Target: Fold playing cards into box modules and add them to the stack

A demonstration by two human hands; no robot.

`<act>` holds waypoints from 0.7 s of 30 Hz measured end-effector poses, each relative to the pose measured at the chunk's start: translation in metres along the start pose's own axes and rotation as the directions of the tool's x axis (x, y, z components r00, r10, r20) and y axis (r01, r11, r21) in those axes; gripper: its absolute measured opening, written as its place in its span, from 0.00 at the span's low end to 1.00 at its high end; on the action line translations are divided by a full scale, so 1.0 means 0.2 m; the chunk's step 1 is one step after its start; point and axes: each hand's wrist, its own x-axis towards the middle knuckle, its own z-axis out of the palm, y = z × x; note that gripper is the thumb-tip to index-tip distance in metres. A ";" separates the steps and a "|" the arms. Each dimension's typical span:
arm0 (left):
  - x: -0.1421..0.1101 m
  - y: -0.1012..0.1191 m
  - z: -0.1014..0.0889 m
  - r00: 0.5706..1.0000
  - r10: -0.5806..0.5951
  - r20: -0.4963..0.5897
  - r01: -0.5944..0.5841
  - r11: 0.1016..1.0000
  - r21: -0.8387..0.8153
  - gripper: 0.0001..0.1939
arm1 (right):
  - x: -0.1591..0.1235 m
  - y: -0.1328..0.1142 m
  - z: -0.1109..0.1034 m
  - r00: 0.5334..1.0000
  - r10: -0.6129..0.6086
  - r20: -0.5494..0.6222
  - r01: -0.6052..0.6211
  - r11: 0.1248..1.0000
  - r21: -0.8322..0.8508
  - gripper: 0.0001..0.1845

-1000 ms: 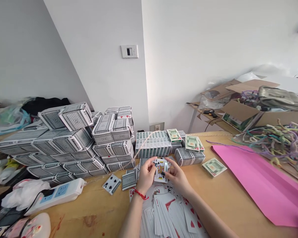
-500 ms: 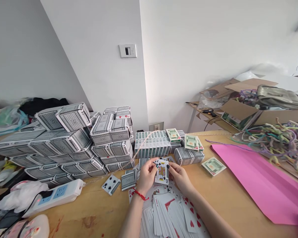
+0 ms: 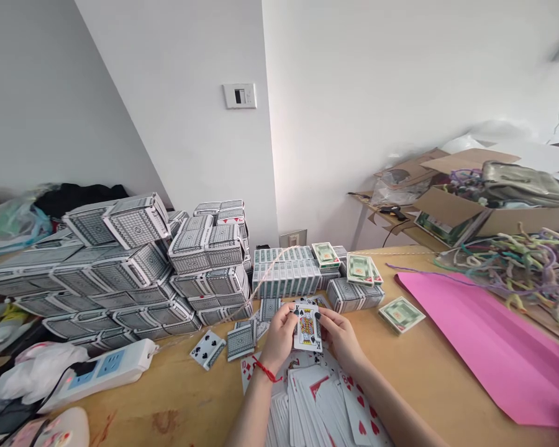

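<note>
A king of spades playing card (image 3: 308,329) faces me, held upright between both hands; whether other cards lie behind it I cannot tell. My left hand (image 3: 282,335) pinches its left edge, thumb in front. On the opposite edge, my right hand (image 3: 338,332) grips with thumb and fingers. Beneath my wrists spreads a loose heap of playing cards (image 3: 307,403), mostly white edges, with an eight of hearts (image 3: 359,403) on its right side. Left of my left hand lie a spade card (image 3: 207,349) and a small patterned card stack (image 3: 241,340).
Wrapped card-like blocks (image 3: 135,267) are piled at the left, with a row of card boxes (image 3: 286,271) ahead. Green card boxes (image 3: 402,314) sit to the right, near pink paper (image 3: 484,347). A power strip (image 3: 107,372) lies at left; tangled pipe cleaners (image 3: 531,267) at far right.
Both hands and the king of spades have shifted slightly down and to the right. My grip on the card stays much the same.
</note>
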 end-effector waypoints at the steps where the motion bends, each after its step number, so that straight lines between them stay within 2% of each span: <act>1: 0.00 0.00 0.00 1.000 0.003 -0.006 -0.003 1.000 -0.005 0.07 | 0.00 0.00 0.00 1.000 0.007 -0.004 -0.006 1.000 0.021 0.16; 8: 0.00 0.00 0.02 1.000 0.009 -0.029 -0.009 1.000 0.002 0.07 | -0.01 0.01 0.02 0.999 0.033 -0.012 -0.032 0.993 0.114 0.15; 16: 0.00 -0.02 0.02 0.998 0.045 -0.048 -0.041 0.997 0.064 0.06 | 0.00 0.00 0.02 0.996 0.061 -0.066 -0.054 0.993 0.103 0.10; 21: 0.01 -0.03 0.02 0.992 0.094 -0.078 -0.085 0.990 0.115 0.05 | 0.00 0.01 0.03 0.995 0.085 -0.058 -0.076 0.987 0.141 0.06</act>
